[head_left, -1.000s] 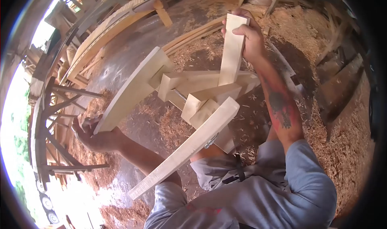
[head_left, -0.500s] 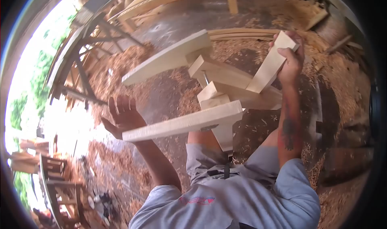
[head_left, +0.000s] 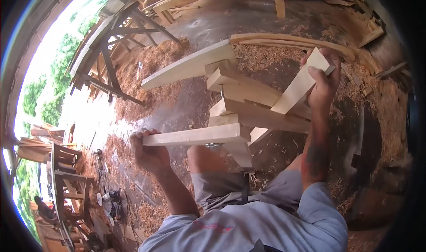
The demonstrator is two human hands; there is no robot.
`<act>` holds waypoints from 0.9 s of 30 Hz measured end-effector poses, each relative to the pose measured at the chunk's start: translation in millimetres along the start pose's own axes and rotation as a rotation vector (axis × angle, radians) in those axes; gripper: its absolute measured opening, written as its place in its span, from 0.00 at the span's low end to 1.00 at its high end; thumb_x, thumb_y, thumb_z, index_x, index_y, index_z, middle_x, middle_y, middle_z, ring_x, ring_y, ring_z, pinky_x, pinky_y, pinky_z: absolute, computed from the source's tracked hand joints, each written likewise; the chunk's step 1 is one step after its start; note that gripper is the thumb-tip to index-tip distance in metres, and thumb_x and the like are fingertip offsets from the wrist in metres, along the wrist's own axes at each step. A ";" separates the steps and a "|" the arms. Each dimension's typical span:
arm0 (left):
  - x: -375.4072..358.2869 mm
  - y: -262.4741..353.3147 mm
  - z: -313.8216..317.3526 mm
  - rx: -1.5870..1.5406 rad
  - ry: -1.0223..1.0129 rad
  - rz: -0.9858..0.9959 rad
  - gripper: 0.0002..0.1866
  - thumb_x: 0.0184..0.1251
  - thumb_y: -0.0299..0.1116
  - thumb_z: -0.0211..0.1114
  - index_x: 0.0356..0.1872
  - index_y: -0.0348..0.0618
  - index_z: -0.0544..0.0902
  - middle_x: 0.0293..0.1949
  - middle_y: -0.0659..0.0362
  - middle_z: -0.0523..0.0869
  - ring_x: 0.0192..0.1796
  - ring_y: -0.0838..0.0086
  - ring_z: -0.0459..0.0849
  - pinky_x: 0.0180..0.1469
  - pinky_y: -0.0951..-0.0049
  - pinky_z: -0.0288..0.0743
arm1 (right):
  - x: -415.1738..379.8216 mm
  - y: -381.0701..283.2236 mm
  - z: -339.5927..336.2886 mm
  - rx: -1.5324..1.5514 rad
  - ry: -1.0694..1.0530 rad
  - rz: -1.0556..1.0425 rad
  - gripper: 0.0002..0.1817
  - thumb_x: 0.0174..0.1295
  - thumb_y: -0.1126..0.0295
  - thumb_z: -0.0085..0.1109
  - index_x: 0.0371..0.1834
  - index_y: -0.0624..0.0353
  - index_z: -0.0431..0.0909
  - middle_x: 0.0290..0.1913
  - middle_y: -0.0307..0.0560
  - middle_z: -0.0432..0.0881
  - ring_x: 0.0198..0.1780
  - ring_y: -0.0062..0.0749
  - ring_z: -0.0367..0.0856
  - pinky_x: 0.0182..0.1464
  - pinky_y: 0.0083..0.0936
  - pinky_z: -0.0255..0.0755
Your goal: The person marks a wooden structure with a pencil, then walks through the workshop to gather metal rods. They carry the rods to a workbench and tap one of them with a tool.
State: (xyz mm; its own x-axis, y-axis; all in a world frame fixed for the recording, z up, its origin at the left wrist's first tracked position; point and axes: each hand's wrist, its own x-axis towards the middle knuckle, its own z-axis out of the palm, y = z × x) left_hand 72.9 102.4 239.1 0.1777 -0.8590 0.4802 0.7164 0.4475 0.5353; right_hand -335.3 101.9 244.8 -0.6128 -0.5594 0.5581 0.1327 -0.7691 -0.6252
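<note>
The left hand (head_left: 151, 154) is gripping the end of the near bar (head_left: 195, 136), with its fingers curling around the tip. The right hand (head_left: 324, 83) is holding the top end of a flat board (head_left: 297, 85); its thumb is pressing on the wide face. The wood frame (head_left: 262, 114) is sitting in front of the knees, between the hands. A far bar (head_left: 191, 66) is sticking out to the left. Shavings (head_left: 151, 66) are covering parts of the floor (head_left: 239, 15).
</note>
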 end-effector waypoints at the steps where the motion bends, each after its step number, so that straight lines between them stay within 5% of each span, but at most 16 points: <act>1: -3.1 -0.3 -3.5 0.011 0.023 -0.003 0.09 0.76 0.33 0.50 0.40 0.42 0.79 0.39 0.56 0.84 0.44 0.69 0.83 0.52 0.61 0.76 | 1.5 -1.0 -0.2 0.000 -0.003 -0.005 0.24 0.49 0.83 0.52 0.53 0.59 0.69 0.43 0.52 0.76 0.41 0.34 0.79 0.47 0.30 0.75; 8: 1.5 -4.7 9.5 -0.082 -0.089 -0.037 0.17 0.77 0.42 0.49 0.50 0.41 0.78 0.36 0.53 0.85 0.42 0.63 0.85 0.49 0.59 0.78 | 0.1 -3.0 1.4 -0.050 0.010 0.006 0.24 0.50 0.82 0.51 0.54 0.58 0.68 0.44 0.51 0.76 0.41 0.34 0.79 0.47 0.30 0.75; 11: 15.4 -20.8 -7.9 -0.381 -0.317 -0.175 0.27 0.75 0.52 0.49 0.59 0.38 0.75 0.46 0.48 0.84 0.50 0.64 0.83 0.55 0.58 0.74 | -0.4 -2.2 -0.5 -0.089 0.016 0.016 0.24 0.51 0.81 0.51 0.54 0.58 0.67 0.44 0.51 0.76 0.42 0.34 0.78 0.47 0.29 0.74; 13: 35.0 -33.7 -9.7 -0.460 -0.221 -0.273 0.33 0.72 0.60 0.49 0.61 0.39 0.75 0.51 0.46 0.82 0.55 0.63 0.80 0.58 0.56 0.71 | 0.6 -3.1 -0.1 -0.058 0.001 0.004 0.24 0.51 0.81 0.51 0.54 0.58 0.68 0.44 0.50 0.76 0.42 0.33 0.78 0.47 0.29 0.74; 14: 43.8 -42.7 -4.5 -0.315 0.010 -0.249 0.37 0.70 0.62 0.51 0.62 0.36 0.71 0.55 0.46 0.79 0.57 0.62 0.77 0.62 0.56 0.68 | -0.3 -2.3 0.5 -0.025 -0.015 -0.002 0.23 0.51 0.81 0.51 0.54 0.58 0.68 0.44 0.50 0.76 0.42 0.32 0.78 0.47 0.28 0.73; 20: 102.4 -83.2 52.3 -0.114 0.079 -0.136 0.44 0.67 0.61 0.58 0.66 0.28 0.59 0.49 0.45 0.76 0.54 0.60 0.76 0.62 0.58 0.67 | -0.6 -0.7 0.9 -0.023 -0.026 -0.024 0.23 0.51 0.81 0.51 0.54 0.58 0.68 0.45 0.49 0.76 0.41 0.30 0.79 0.46 0.26 0.73; 22: 122.6 -83.5 63.8 0.017 0.208 -0.085 0.40 0.68 0.58 0.59 0.64 0.30 0.61 0.37 0.53 0.74 0.45 0.65 0.76 0.56 0.60 0.71 | -0.9 -4.7 2.5 -0.039 0.004 0.006 0.24 0.51 0.81 0.51 0.54 0.58 0.68 0.44 0.49 0.76 0.40 0.30 0.79 0.45 0.27 0.73; 23: 134.3 -86.7 58.8 -0.038 0.214 -0.100 0.29 0.71 0.49 0.59 0.57 0.33 0.65 0.29 0.59 0.69 0.34 0.70 0.74 0.47 0.63 0.72 | -0.1 -4.9 3.1 -0.038 0.004 0.011 0.24 0.50 0.81 0.50 0.54 0.58 0.68 0.44 0.49 0.76 0.39 0.31 0.79 0.45 0.27 0.74; 27: 151.5 -100.9 52.4 0.006 0.387 -0.052 0.09 0.71 0.30 0.53 0.44 0.35 0.69 0.26 0.63 0.68 0.25 0.73 0.72 0.34 0.66 0.72 | 1.5 -2.2 1.8 -0.025 -0.020 -0.007 0.24 0.48 0.82 0.50 0.53 0.59 0.68 0.43 0.49 0.76 0.39 0.32 0.79 0.43 0.27 0.75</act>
State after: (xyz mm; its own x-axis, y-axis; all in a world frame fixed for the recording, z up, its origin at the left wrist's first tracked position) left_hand -7.8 -59.9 294.2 0.3834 -0.9104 0.1556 0.7275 0.4015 0.5564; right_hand -335.1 102.2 248.0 -0.5977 -0.5605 0.5732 0.1089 -0.7651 -0.6346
